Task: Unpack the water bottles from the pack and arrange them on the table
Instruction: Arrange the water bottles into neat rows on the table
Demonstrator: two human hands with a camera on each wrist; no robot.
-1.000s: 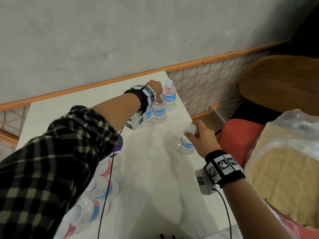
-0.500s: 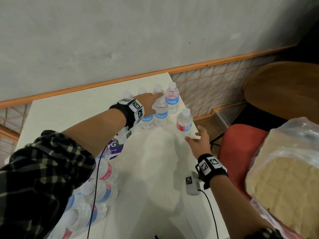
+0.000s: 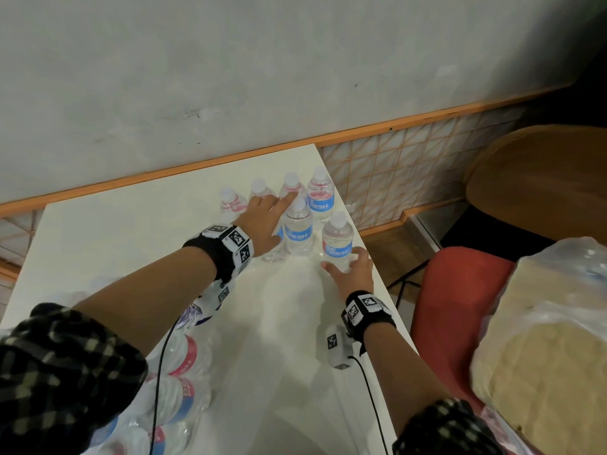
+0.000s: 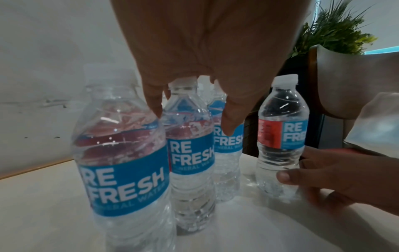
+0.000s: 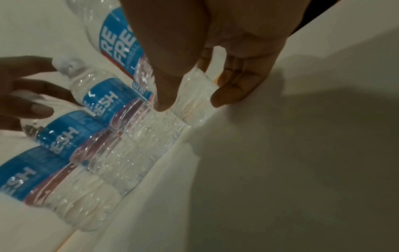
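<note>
"RE FRESH" in white on bottles' blue labels, "MINERAL WATER" partly legible beneath

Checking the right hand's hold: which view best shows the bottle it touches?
Left wrist: the bottle stands whole, right hand at its base. Head shows it from above; right wrist shows it partly behind the hand.

bottles: clear plastic, glossy, ribbed lower walls
caps: white matt plastic
table: smooth, matt, off-white
sleeve: woven checked cloth
wall: matt, faintly rough
bag: thin glossy plastic
</note>
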